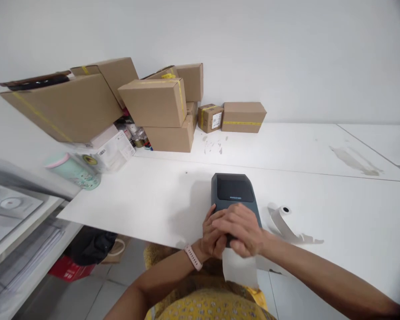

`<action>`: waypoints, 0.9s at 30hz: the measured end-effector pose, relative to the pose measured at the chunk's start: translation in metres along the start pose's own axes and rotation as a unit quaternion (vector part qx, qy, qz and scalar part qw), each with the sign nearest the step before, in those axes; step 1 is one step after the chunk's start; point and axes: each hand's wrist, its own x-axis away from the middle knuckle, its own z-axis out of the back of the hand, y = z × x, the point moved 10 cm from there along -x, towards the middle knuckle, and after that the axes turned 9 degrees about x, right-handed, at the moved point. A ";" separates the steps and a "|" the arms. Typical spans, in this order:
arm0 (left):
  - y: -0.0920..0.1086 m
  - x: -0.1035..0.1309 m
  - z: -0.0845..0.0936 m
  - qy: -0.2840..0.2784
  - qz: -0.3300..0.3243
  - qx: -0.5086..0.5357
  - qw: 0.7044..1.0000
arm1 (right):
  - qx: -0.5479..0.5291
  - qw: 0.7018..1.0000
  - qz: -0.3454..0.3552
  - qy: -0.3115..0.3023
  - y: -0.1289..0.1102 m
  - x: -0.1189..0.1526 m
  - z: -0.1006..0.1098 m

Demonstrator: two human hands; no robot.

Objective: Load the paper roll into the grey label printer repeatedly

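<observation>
A dark blue-grey label printer (236,189) stands near the front edge of the white table, with a blank white paper strip (240,269) hanging from its front. My left hand (210,233) grips the printer's front left corner, its fingers curled. Partly over it lies my right hand (242,226), its fingers bent and pressed on the printer's front. What the fingertips touch there is hidden. To the right of the printer, a small roll of white paper (284,211) lies with a loose tail curling over the table.
Several taped cardboard boxes (153,104) are stacked at the back left, and two smaller ones stand by the wall, one a long box (242,118). A mint tumbler (74,171) leans by a white box (115,151). At the left is a shelf (50,213).
</observation>
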 end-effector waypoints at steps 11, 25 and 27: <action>0.006 0.057 0.035 0.131 0.343 0.127 0.922 | 0.006 0.892 -0.450 0.039 0.063 0.092 0.030; 0.017 0.099 -0.018 0.035 0.511 0.324 0.796 | 0.023 0.919 -0.391 0.045 0.043 0.107 0.018; 0.018 0.096 -0.032 -0.006 0.515 0.340 0.787 | 0.022 0.918 -0.392 0.049 0.043 0.108 0.018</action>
